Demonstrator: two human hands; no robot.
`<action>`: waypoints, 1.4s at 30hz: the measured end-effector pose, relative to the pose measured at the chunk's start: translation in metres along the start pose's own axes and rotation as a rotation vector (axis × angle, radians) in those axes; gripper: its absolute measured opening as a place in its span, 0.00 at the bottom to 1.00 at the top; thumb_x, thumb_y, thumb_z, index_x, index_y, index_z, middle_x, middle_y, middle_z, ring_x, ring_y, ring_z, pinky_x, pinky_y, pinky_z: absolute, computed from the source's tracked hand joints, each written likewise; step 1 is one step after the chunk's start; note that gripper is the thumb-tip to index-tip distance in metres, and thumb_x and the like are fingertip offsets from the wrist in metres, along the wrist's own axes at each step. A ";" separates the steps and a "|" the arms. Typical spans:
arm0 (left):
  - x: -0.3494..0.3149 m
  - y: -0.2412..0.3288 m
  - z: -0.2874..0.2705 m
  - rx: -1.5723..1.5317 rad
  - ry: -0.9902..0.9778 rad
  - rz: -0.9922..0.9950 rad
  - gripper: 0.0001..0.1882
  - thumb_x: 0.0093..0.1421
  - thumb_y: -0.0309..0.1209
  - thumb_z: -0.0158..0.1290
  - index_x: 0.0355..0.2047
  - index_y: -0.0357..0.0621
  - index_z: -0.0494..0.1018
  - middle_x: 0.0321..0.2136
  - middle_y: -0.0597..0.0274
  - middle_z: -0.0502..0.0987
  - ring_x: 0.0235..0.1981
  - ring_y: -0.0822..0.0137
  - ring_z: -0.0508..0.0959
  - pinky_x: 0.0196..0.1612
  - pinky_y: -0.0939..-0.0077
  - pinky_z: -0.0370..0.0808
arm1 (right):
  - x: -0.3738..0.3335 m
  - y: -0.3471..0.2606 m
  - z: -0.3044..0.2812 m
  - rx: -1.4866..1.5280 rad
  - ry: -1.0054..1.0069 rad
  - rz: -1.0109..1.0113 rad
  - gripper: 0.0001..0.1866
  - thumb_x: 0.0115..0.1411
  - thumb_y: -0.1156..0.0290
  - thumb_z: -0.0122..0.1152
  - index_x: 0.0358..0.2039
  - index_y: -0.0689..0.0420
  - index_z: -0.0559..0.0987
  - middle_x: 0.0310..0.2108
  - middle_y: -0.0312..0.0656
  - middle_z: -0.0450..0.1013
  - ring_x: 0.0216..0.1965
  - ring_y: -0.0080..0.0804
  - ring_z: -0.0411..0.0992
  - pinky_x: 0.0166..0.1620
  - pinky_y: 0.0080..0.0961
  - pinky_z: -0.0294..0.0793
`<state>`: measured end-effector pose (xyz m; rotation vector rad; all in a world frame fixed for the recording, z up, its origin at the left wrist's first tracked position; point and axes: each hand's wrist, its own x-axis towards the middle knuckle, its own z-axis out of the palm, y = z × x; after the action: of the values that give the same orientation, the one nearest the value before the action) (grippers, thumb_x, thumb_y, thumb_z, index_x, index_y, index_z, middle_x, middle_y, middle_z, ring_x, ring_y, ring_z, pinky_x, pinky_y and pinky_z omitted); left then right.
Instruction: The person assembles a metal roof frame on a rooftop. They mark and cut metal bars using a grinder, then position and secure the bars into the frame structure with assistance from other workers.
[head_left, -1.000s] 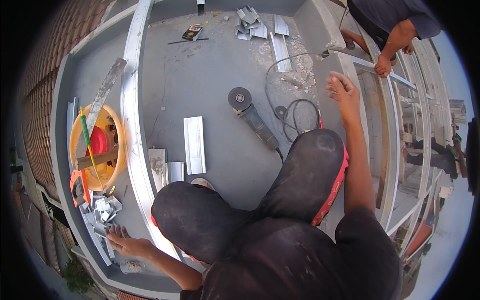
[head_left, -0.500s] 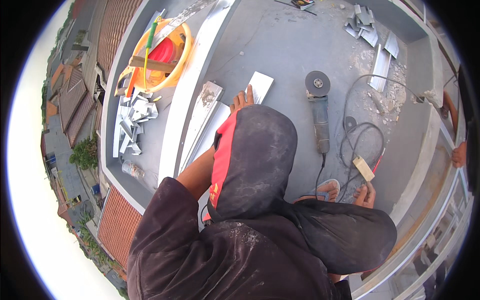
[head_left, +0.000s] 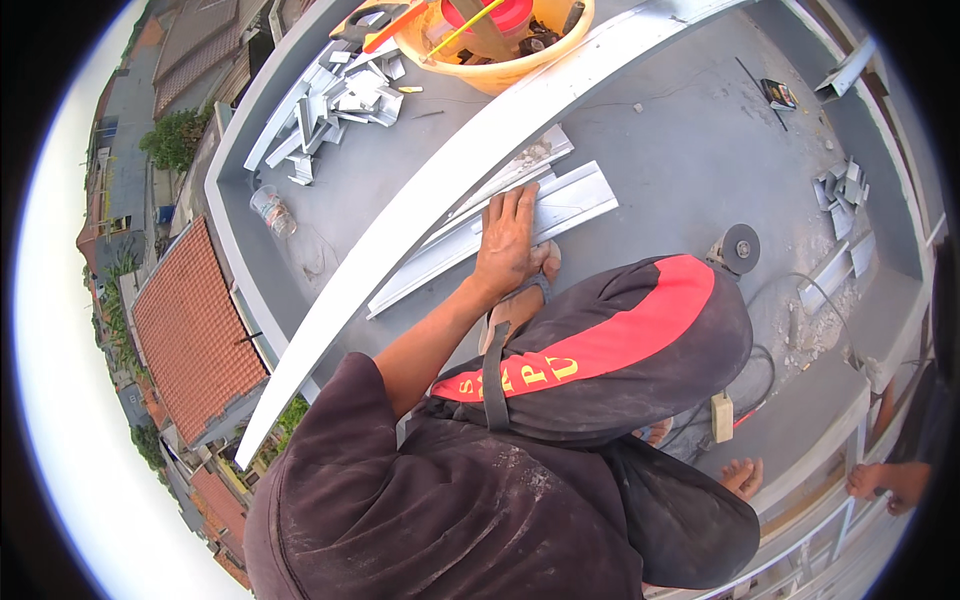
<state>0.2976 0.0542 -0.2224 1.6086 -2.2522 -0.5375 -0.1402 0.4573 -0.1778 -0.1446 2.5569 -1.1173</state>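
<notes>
My left hand lies with fingers stretched out on a short light-metal channel, just in front of my sandaled foot. A second, dirtier channel lies close behind it. A long pale metal channel runs diagonally past them, its near end out beyond the low wall. My right hand is low on the right, beyond my dark trouser leg. Its fingers are curled, and I cannot make out anything in them. Nearest to that hand is a wooden block. An angle grinder is mostly hidden behind my knee.
An orange tub of tools stands at the back. Metal offcuts are heaped at the left, with more offcuts at the right. A plastic cup lies by the low wall. Another person's hand shows at the right edge.
The view has swung, so the tub and grinder sit elsewhere in it. My left hand now rests flat further down the channel. My right hand appears lower, further below the wooden block.
</notes>
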 end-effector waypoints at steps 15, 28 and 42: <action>-0.026 -0.121 -0.025 0.002 -0.566 -0.648 0.49 0.49 0.52 0.70 0.65 0.40 0.63 0.66 0.45 0.67 0.69 0.46 0.65 0.68 0.55 0.65 | 0.043 -0.046 0.106 -0.036 -0.133 -0.142 0.23 0.73 0.61 0.53 0.64 0.56 0.70 0.52 0.48 0.74 0.45 0.37 0.77 0.45 0.30 0.80; -0.047 -0.146 -0.003 -0.098 -0.511 -0.602 0.47 0.44 0.52 0.71 0.58 0.35 0.71 0.50 0.40 0.78 0.54 0.46 0.78 0.59 0.54 0.72 | 0.059 -0.044 0.094 -0.040 -0.189 -0.012 0.22 0.73 0.62 0.54 0.63 0.56 0.72 0.50 0.46 0.75 0.44 0.34 0.77 0.42 0.29 0.80; -0.073 -0.169 -0.006 0.193 -0.068 -0.357 0.72 0.31 0.60 0.76 0.72 0.41 0.55 0.71 0.40 0.53 0.74 0.40 0.50 0.73 0.29 0.37 | -0.029 -0.368 0.316 -0.495 -1.300 -0.399 0.24 0.68 0.60 0.59 0.59 0.60 0.75 0.45 0.42 0.77 0.40 0.26 0.77 0.37 0.25 0.80</action>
<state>0.4632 0.0728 -0.3006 2.1412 -2.1268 -0.4781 -0.0182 -0.0074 -0.1013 -1.1121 1.5241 -0.2156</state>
